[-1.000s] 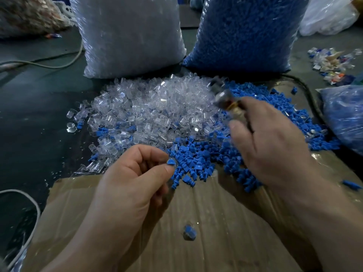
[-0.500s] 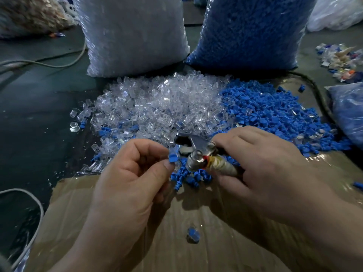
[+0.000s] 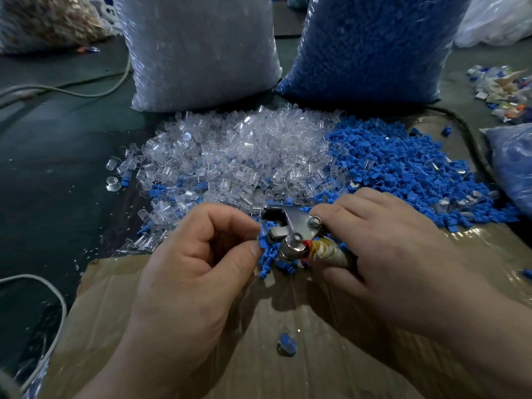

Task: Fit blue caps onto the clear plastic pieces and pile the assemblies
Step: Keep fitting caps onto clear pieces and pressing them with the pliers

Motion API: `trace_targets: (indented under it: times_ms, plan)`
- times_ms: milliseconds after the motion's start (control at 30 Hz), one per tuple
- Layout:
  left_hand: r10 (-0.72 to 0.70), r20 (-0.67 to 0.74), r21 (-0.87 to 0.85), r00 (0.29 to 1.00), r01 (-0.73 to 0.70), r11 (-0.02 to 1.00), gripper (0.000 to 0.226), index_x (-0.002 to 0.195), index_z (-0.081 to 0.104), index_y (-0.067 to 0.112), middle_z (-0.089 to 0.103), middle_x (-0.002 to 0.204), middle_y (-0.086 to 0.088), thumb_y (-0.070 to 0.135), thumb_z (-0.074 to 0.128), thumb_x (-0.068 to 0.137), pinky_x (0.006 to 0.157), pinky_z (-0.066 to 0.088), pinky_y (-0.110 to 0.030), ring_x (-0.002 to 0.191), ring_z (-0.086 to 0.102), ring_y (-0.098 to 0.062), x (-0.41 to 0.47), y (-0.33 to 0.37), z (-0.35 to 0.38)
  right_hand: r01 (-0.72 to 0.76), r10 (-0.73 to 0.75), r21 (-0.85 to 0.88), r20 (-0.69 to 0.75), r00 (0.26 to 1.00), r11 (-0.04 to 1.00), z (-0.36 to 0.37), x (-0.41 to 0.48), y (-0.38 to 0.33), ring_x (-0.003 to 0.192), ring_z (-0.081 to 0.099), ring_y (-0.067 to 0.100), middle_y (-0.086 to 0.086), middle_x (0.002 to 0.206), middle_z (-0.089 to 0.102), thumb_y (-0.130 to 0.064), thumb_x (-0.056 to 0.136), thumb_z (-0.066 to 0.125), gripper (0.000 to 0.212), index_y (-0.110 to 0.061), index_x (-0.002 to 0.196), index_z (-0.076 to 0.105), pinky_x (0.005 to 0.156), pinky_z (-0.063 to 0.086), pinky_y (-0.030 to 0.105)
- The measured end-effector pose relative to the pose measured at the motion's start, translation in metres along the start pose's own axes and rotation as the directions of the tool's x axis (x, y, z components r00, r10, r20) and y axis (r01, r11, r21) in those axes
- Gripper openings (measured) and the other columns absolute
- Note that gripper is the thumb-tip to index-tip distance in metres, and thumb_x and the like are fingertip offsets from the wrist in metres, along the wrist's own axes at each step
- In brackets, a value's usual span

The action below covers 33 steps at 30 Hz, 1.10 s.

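Observation:
My left hand (image 3: 195, 272) pinches a small blue cap (image 3: 263, 241) between thumb and forefinger, right against the jaw of a metal press tool (image 3: 290, 228). My right hand (image 3: 383, 243) grips that tool by its tape-wrapped handle. A clear piece (image 3: 294, 237) sits on the tool's round head. Behind the hands lies a heap of clear plastic pieces (image 3: 236, 156), with a heap of loose blue caps (image 3: 403, 165) to its right. One finished assembly (image 3: 286, 344) lies alone on the cardboard sheet (image 3: 302, 370) near me.
Two tall bags stand at the back: one of clear pieces (image 3: 198, 50), one of blue caps (image 3: 371, 44). Another blue-filled bag (image 3: 515, 159) is at the right edge. Cables (image 3: 57, 90) cross the dark table on the left, and mixed scraps (image 3: 503, 93) lie far right.
My right hand swung the tool down from above the piles to my left hand. The blue cap now touches the tool's jaw. The left hand barely moved.

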<state>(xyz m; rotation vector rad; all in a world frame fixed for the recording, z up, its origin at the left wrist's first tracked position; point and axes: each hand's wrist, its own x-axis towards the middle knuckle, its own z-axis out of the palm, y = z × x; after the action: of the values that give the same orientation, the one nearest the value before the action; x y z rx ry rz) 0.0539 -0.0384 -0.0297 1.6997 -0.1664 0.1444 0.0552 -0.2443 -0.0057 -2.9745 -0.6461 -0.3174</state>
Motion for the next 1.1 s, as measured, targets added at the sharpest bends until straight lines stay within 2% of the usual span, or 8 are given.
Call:
trace_targets:
  times_ms: [67,200,433,667,800,933,1000,1100]
  plan:
    - [0.008,0.002,-0.007,1.000,-0.008,1.000,0.019,0.082,0.070,0.038,0.065,0.063,0.005,0.021,0.070,0.072,0.045,0.045,-0.023,0.050,0.054,-0.008,0.0000,-0.0007,0.0001,0.004,-0.004,-0.005,0.019,1.000,1.000,-0.0010,0.0012,-0.0024,0.077,0.056,0.020,-0.007,0.084,0.060,-0.056,0.076,0.039,0.051,-0.022,0.107,0.061,0.073,0.052,0.038]
    - [0.018,0.045,0.013,0.999,-0.019,1.000,0.020,0.082,0.070,0.041,0.067,0.067,0.008,0.023,0.070,0.072,0.048,0.047,-0.019,0.053,0.055,-0.005,-0.0009,-0.0005,0.0007,0.003,-0.003,0.024,0.027,1.000,1.000,-0.0032,0.0013,-0.0087,0.069,0.052,0.019,-0.008,0.073,0.054,-0.054,0.077,0.038,0.037,-0.024,0.087,0.057,0.066,0.047,0.035]
    - [0.030,0.007,0.012,1.000,-0.030,0.999,0.018,0.083,0.070,0.038,0.066,0.065,0.005,0.023,0.070,0.073,0.047,0.047,-0.023,0.052,0.055,-0.007,-0.0012,-0.0028,-0.0002,-0.029,0.028,0.023,0.049,0.998,0.999,-0.0027,-0.0012,-0.0066,0.079,0.057,0.020,-0.008,0.085,0.061,-0.059,0.079,0.036,0.054,-0.022,0.108,0.063,0.075,0.053,0.042]
    - [0.058,0.032,-0.003,0.998,-0.058,0.998,0.019,0.087,0.069,0.040,0.068,0.074,-0.001,0.035,0.075,0.069,0.050,0.047,-0.025,0.056,0.055,-0.011,-0.0018,-0.0036,0.0001,-0.014,0.014,0.002,0.027,1.000,1.000,-0.0002,-0.0032,-0.0074,0.081,0.056,0.023,-0.004,0.088,0.061,-0.057,0.082,0.038,0.057,-0.018,0.116,0.061,0.076,0.051,0.041]
    - [0.056,0.032,0.010,0.998,-0.056,0.998,0.017,0.086,0.069,0.041,0.067,0.074,-0.001,0.042,0.069,0.069,0.050,0.047,-0.026,0.056,0.055,-0.012,-0.0019,-0.0046,-0.0002,-0.015,0.015,0.019,0.033,0.999,1.000,-0.0013,-0.0015,-0.0084,0.074,0.057,0.023,-0.005,0.079,0.060,-0.055,0.078,0.038,0.048,-0.020,0.099,0.064,0.070,0.051,0.038]
    - [0.046,0.048,0.026,0.998,-0.047,0.999,0.019,0.086,0.068,0.041,0.066,0.072,-0.001,0.046,0.067,0.067,0.049,0.046,-0.033,0.056,0.055,-0.015,-0.0028,-0.0024,-0.0002,-0.029,0.027,0.058,0.041,0.999,0.998,-0.0033,-0.0003,-0.0095,0.067,0.053,0.017,-0.010,0.070,0.054,-0.052,0.076,0.040,0.032,-0.026,0.083,0.058,0.065,0.043,0.031]
    - [0.051,0.049,0.019,0.997,-0.052,0.998,0.018,0.084,0.068,0.041,0.066,0.071,0.000,0.036,0.074,0.068,0.049,0.046,-0.031,0.055,0.054,-0.014,-0.0027,-0.0018,0.0004,-0.029,0.027,0.062,0.030,0.999,0.998,-0.0034,-0.0003,-0.0093,0.064,0.051,0.016,-0.012,0.067,0.052,-0.051,0.076,0.041,0.027,-0.027,0.078,0.055,0.063,0.037,0.028]
    - [0.049,0.049,0.001,0.998,-0.049,0.999,0.020,0.083,0.069,0.039,0.066,0.071,0.000,0.024,0.073,0.071,0.050,0.047,-0.024,0.055,0.055,-0.010,-0.0025,-0.0023,0.0007,-0.023,0.023,0.076,0.004,1.000,0.997,-0.0030,-0.0008,-0.0101,0.060,0.049,0.016,-0.012,0.064,0.049,-0.049,0.074,0.043,0.023,-0.027,0.074,0.051,0.062,0.033,0.027]
